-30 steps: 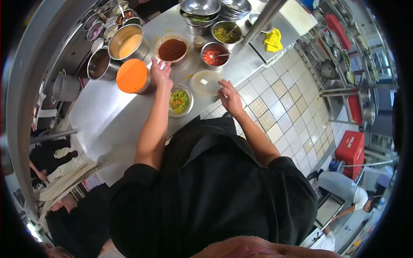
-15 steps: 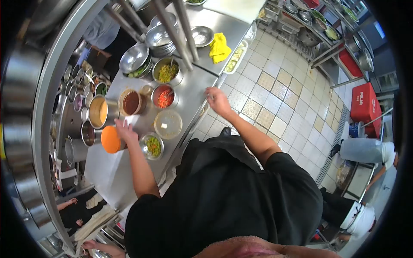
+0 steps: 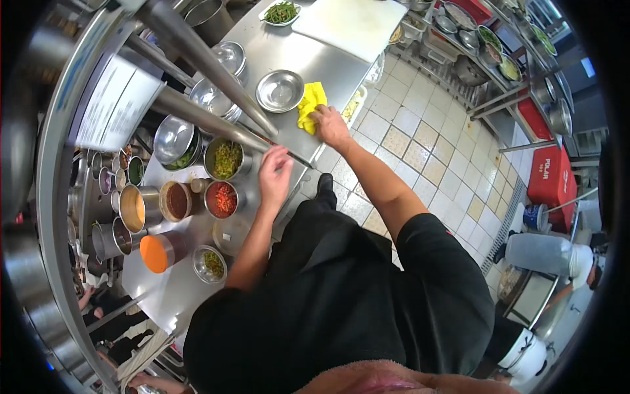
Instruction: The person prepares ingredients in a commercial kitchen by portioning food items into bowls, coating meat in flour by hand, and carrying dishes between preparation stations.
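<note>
My right hand (image 3: 331,126) is at the crumpled yellow cloth (image 3: 313,105), its fingers closed on the cloth's near edge. Beside the cloth on the steel counter sits a shallow metal bowl (image 3: 280,91). My left hand (image 3: 275,176) hangs over the counter's front edge, fingers loosely bent and apart, with nothing visible in it. Nearest to it are a pot of chopped green vegetables (image 3: 224,159) and a metal container of chopped red peppers (image 3: 222,199). A clear round lid (image 3: 231,235) lies partly behind my left forearm.
An orange-lidded tub (image 3: 155,254), a tub of brown sauce (image 3: 177,200) and a small bowl of chopped vegetables (image 3: 210,264) stand on the counter. Steel posts (image 3: 213,69) rise along it. A white cutting board (image 3: 351,26) lies farther off. Other people work at right.
My right hand has moved forward onto the yellow cloth. My left hand has left the orange-lidded tub and moved right and forward. The view has shifted along the counter.
</note>
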`<state>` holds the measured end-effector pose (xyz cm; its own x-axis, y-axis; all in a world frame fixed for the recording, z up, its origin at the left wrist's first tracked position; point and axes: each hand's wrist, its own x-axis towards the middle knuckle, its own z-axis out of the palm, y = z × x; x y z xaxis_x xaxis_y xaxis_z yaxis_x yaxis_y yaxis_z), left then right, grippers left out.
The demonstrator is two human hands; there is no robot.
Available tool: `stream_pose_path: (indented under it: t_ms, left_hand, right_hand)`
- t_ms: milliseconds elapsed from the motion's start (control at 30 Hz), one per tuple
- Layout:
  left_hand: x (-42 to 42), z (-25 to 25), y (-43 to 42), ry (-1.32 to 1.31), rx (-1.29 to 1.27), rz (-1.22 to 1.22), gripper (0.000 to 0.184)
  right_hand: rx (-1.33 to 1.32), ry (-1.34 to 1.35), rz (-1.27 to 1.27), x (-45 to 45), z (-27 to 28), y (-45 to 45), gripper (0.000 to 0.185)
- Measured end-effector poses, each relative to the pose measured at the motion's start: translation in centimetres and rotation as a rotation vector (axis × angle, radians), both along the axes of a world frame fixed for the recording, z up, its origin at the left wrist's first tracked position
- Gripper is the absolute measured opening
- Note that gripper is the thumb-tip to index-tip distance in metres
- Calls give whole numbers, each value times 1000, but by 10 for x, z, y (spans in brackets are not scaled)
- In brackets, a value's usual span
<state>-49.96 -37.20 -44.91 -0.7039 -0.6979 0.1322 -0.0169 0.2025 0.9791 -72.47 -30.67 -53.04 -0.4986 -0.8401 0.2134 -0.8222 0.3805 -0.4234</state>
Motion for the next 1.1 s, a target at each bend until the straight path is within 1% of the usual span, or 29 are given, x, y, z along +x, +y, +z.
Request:
stream_pose_path:
  t_ms: [100,167,233,300,333,367,433,467,533,567,633,667,733,767,833,900,967,1000,1033,1067,1100]
  left_hand:
    - [-81,-16,-29,-26,2,-15,28]
    - [-121,-23,-40,-44,56,12,28]
    - [-155,-21,-60,-35,123,42,29]
    - [-177,-13,-77,-46,214,169,31]
    - [-186,-9,-83,-47,264,241,32]
    - [-196,-7,-90,-40,311,316,34]
    - [-206,-20,-110,-63,215,394,36]
    - [-209,-21,-117,-90,195,429,37]
    - [-212,-32,-128,-119,174,526,37]
    - [-214,-30,-127,-119,228,587,37]
    - [-223,-17,-129,-99,324,714,37]
    - [-229,-14,-135,-123,379,783,42]
    - [-243,-9,-156,-171,496,887,50]
    - [-247,-15,-168,-314,286,942,52]
    - [-258,-33,-197,-609,-139,997,55]
    - [-269,-30,-219,-661,-149,948,54]
    - [-279,-28,-240,-752,-111,936,53]
    - [-281,-40,-252,-856,-88,901,50]
    - [-281,-47,-260,-943,-100,893,38]
    - [-279,-54,-267,-970,-103,916,30]
    - [-279,-59,-268,-996,-101,932,24]
  right_hand:
    - [46,-63,-141,-43,5,-5,30]
    - [-5,-91,-171,-77,9,-7,33]
    - [125,-94,-193,-112,22,-10,37]
    - [389,-132,-175,-140,45,-21,44]
    - [623,-115,-92,-157,54,-37,48]
    - [625,-85,-57,-169,63,-52,49]
    - [619,-20,24,-184,80,-93,50]
    - [479,0,59,-189,68,-119,55]
    - [364,-266,157,-182,55,-163,51]
    - [328,-407,211,-177,48,-177,49]
    - [434,-626,324,-171,31,-198,40]
    - [495,-731,371,-168,21,-206,35]
    - [480,-782,464,-173,-11,-214,29]
    - [468,-814,493,-178,-18,-213,26]
    - [483,-1033,476,-194,-8,-201,17]
    - [421,-1003,462,-214,4,-182,15]
    - [341,-868,530,-243,-17,-171,13]
    - [339,-936,489,-257,-18,-164,13]
    - [340,-1007,443,-262,-12,-158,13]
    - [340,-1076,401,-269,-6,-156,13]
    - [342,-1143,350,-272,31,-147,12]
